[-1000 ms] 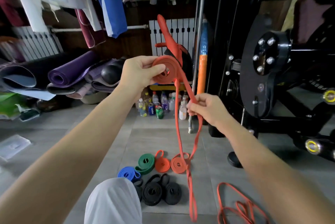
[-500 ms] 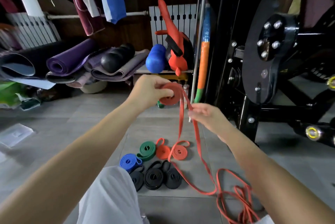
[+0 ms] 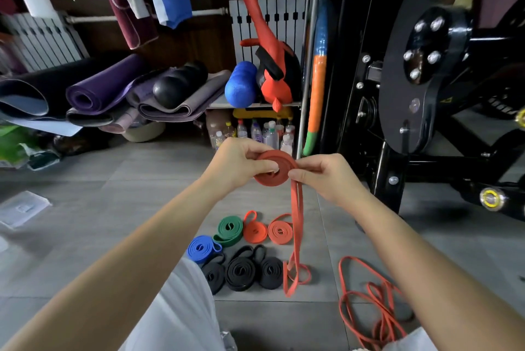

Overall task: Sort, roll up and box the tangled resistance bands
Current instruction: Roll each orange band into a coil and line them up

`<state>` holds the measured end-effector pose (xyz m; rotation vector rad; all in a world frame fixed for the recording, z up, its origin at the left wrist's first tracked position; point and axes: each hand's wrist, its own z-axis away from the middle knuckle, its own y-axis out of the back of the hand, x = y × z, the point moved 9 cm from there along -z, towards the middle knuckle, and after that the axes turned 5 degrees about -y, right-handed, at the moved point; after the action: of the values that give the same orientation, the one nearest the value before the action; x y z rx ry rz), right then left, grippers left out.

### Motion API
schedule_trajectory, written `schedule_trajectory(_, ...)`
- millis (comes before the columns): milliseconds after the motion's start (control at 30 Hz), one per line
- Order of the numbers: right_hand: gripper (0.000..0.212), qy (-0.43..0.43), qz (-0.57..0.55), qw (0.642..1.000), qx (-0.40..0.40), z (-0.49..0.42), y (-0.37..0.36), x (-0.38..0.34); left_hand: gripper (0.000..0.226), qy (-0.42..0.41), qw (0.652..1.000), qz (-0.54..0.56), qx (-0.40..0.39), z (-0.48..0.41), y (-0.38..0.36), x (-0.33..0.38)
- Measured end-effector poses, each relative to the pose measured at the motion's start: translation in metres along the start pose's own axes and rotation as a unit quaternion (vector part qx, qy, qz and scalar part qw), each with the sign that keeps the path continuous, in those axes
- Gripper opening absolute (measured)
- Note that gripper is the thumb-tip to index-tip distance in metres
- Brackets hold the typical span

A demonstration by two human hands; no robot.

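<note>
1. Fingers [image 3: 257, 151] of the left hand [image 3: 237, 164] curl round a red band coil [image 3: 270, 181]. The right hand [image 3: 326, 180] pinches its tail [image 3: 295, 222] beside the coil.
2. The tail's end touches the floor [image 3: 113, 208].
3. Seven rolls lie below: one blue roll [image 3: 200, 248], one green roll [image 3: 230, 230], two orange rolls [image 3: 280, 232] and three black rolls [image 3: 241, 272].
4. One loose red tangle [image 3: 369, 308] lies to the right.
5. One clear box [image 3: 22, 207] sits far left, its contents unclear.

Bare left hand [image 3: 238, 164], bare right hand [image 3: 326, 178], unsleeved forearms [image 3: 147, 245], white trousers [image 3: 181, 308]
</note>
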<state>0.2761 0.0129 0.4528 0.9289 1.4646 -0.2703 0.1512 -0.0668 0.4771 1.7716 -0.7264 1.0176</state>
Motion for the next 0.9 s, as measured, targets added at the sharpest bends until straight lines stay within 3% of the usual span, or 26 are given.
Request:
schedule_trajectory(67,0.021,-0.001,-0.004,1.0,-0.004,0.002,0.0,0.001,0.03,0.009,0.999,0.036,0.015,0.002,-0.001,-0.003)
schedule_trajectory(267,0.017,-0.041,-0.169,0.983,0.063,0.013,-0.001,0.02,0.016,0.072,0.984,0.139,0.084,0.015,-0.013,-0.019)
schedule_trajectory(400,0.025,-0.045,-0.03,0.998,0.032,0.013,-0.004,0.027,0.017,0.016,0.999,-0.044,-0.013,0.013,-0.02,-0.006)
schedule_trajectory(533,0.029,-0.062,0.011,0.998,0.025,0.011,-0.005,0.027,0.01,-0.027,0.975,-0.215,-0.051,0.004,-0.022,0.012)
schedule_trajectory(633,0.034,-0.053,0.041,0.997,0.021,0.011,-0.003,0.025,0.006,-0.016,0.971,-0.23,-0.061,0.003,-0.024,0.012)
schedule_trajectory(767,0.022,-0.047,0.099,0.994,0.016,0.013,-0.003,0.025,0.006,-0.009,0.968,-0.237,-0.087,0.007,-0.03,0.009)
schedule_trajectory(900,0.019,-0.049,0.112,0.992,0.006,0.015,-0.006,0.023,0.012,-0.04,0.942,-0.306,-0.13,0.01,-0.042,0.01)
